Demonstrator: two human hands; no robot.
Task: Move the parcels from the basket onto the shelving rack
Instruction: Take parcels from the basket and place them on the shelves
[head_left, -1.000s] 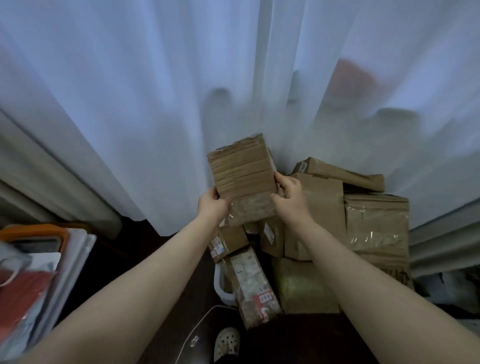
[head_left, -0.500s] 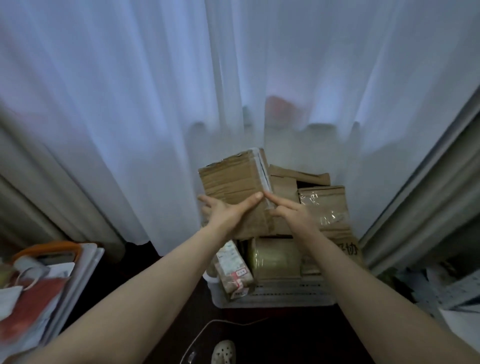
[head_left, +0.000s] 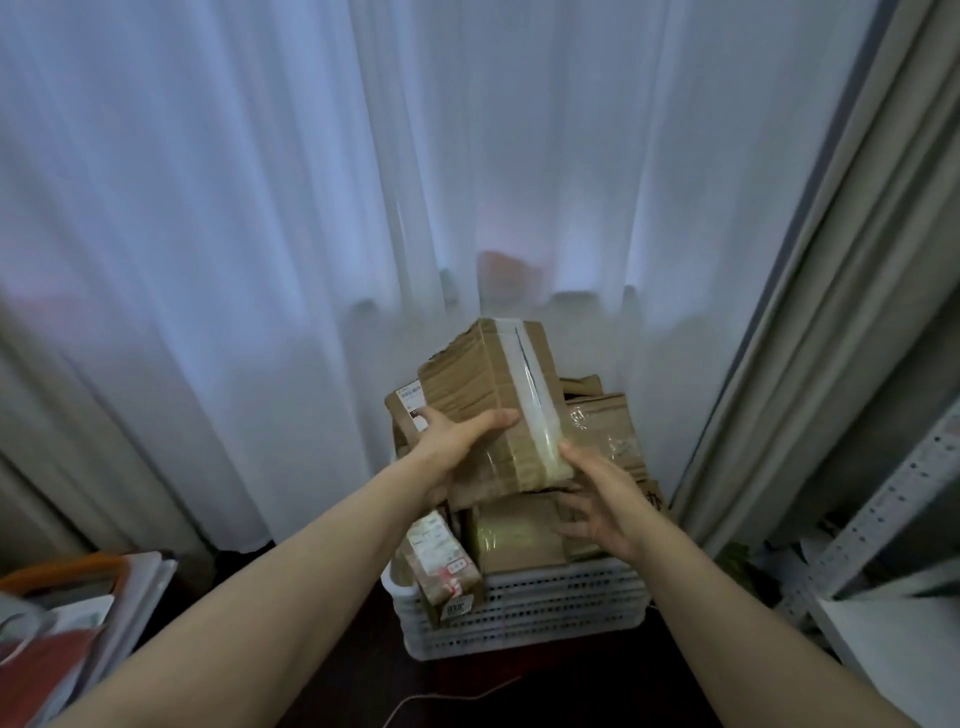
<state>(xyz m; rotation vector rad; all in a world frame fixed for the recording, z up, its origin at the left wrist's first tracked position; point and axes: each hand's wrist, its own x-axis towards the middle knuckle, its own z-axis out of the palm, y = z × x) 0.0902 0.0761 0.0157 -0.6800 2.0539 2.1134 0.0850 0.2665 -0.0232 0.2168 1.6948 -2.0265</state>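
Left hand (head_left: 457, 441) grasps the taped parcel (head_left: 488, 410). Fingers (head_left: 496, 420) lie across its near-left face, thumb up along the left edge. Parcel is tilted, clear tape strip running down its right face, raised above the pile, in front of the sheer curtain (head_left: 260, 208).

Right hand (head_left: 597, 499) is released, fingers spread and holding nothing. Its index tip sits at the parcel's near-right corner; cannot tell whether it touches.

White perforated basket (head_left: 545, 608) on the dark floor below my hands, heaped with brown parcels. A narrow labelled parcel (head_left: 441, 566) leans over its near-left rim. A film-wrapped parcel (head_left: 514, 535) lies just right of that, under the raised one. More boxes stack toward the far right of the basket.

Shelving rack (head_left: 883, 514) at the right edge: grey punched upright, pale shelf below it. The parcel is well apart from the rack.

Far left, near: stacked white trays (head_left: 140, 582) with an orange handle.
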